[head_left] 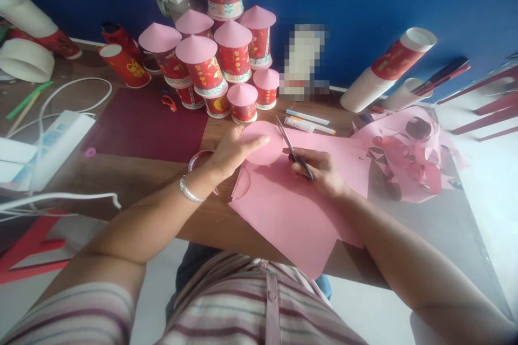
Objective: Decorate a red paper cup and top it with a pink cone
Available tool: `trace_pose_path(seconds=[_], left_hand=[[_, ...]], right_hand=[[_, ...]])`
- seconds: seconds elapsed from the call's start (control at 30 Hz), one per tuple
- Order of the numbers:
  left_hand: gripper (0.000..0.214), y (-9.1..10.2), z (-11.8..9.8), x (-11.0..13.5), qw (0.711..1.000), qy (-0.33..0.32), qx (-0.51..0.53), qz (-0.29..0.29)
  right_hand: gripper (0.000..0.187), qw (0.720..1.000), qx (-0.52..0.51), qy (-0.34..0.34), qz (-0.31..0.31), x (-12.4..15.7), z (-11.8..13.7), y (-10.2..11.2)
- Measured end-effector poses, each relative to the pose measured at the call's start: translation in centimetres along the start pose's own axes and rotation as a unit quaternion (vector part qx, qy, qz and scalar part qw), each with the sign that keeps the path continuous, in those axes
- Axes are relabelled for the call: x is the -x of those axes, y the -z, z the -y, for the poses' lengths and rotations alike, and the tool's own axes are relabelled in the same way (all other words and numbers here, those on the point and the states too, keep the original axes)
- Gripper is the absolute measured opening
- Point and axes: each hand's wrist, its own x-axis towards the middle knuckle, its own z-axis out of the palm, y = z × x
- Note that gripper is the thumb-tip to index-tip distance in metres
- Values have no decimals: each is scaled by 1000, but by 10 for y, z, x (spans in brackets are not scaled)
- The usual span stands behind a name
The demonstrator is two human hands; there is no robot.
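My left hand [237, 148] pinches a round pink paper disc [264, 144] at its left side, thumb on top. In my right hand [319, 170] is a pair of scissors [298, 159] with dark handles, its blades pointing up and to the left beside the disc's right edge. Whether the blades touch the paper I cannot tell. Beneath both hands lie large pink paper sheets [291, 221], one with a circle outline at its left edge. A roll of tape [201, 157] is partly hidden behind my left wrist.
Red paper cups with pink cone tops [197, 49] stand stacked at the back. Markers [309, 117] lie before the wall. Cut pink scraps [416, 156] and a tall cup stack [388, 73] are at right. A dark red sheet [149, 124] and a white cable [42, 108] lie left.
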Motion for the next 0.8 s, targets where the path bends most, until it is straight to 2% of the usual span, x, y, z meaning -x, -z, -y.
trace_pose_path(seconds=[0.8], left_hand=[[32, -3, 1, 1, 1000, 2, -2, 5]], right_hand=[[53, 1000, 2, -12, -11, 1, 2, -1]])
